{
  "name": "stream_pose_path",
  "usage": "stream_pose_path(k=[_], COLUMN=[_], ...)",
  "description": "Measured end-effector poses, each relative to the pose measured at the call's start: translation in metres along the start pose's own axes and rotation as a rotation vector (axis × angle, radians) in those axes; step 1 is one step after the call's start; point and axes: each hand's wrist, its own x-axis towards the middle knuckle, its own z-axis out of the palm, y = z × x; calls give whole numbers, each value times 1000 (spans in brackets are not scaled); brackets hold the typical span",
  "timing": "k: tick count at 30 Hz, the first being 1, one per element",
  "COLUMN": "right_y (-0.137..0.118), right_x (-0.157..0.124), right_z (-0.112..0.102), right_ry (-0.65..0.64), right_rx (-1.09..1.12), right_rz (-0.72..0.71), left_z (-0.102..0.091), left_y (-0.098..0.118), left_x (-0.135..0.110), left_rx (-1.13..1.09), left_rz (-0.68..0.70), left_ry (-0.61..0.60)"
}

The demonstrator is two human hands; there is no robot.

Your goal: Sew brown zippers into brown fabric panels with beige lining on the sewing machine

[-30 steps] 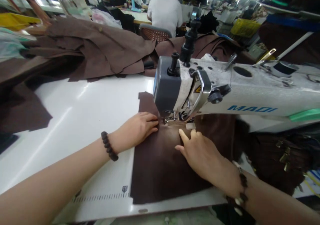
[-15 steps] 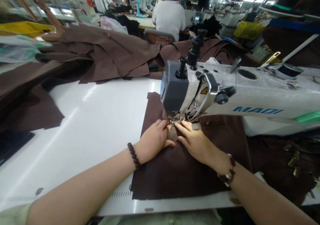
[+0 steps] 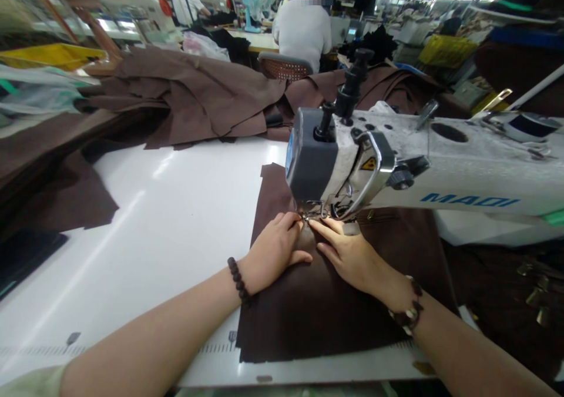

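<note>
A dark brown fabric panel [image 3: 326,320] lies flat under the head of a sewing machine [image 3: 312,156]. My left hand [image 3: 277,247] rests on the panel's left part, fingertips close to the presser foot [image 3: 306,215] and thumb stretched toward the right. On the other side my right hand [image 3: 348,250] lies on the same panel, its fingers extended and pointing at the needle area. Both hands press on the cloth without gripping it. A small lit patch of fabric shows between them. The needle point itself is too small to make out.
Heaped brown fabric pieces [image 3: 198,97] lie along the table's back and left. A dark flat object [image 3: 30,259] sits at the left edge. Brown cloth with metal clips [image 3: 535,291] is at the right. A person in white [image 3: 302,30] sits ahead, near a fan [image 3: 255,0].
The view has shifted slightly, so most things appear a little farther right. Both hands keep nearly the same places on the panel by the presser foot.
</note>
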Motion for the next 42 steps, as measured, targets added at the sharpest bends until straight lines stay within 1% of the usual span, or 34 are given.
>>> stream_pose_path(k=[3, 5, 11, 15, 21, 26, 31, 36, 42], right_y=[-3, -5, -4, -5, -15, -8, -3, -4, -3], right_x=[0, -1, -4, -4, -3, -2, -1, -1, -1], right_z=[3, 7, 12, 11, 15, 12, 10, 10, 13], right_ry=[39, 51, 59, 59, 43, 37, 46, 33, 44], right_rx=[-2, -26, -96, -123, -40, -1, 8, 11, -13], right_rz=[21, 30, 18, 22, 54, 1, -5, 9, 1], left_z=[1, 1, -1, -1, -1, 1, 3, 3, 3], left_y=[-1, -2, 2, 5, 5, 7, 7, 7, 6], left_x=[-1, -1, -1, -3, -4, -5, -5, -4, -4], left_rx=[-8, 14, 176, 264, 232, 256, 292, 271, 259], left_rz=[2, 7, 25, 46, 25, 1, -26, -29, -31], left_ry=[12, -1, -77, -67, -96, -99, -94, -67, -84])
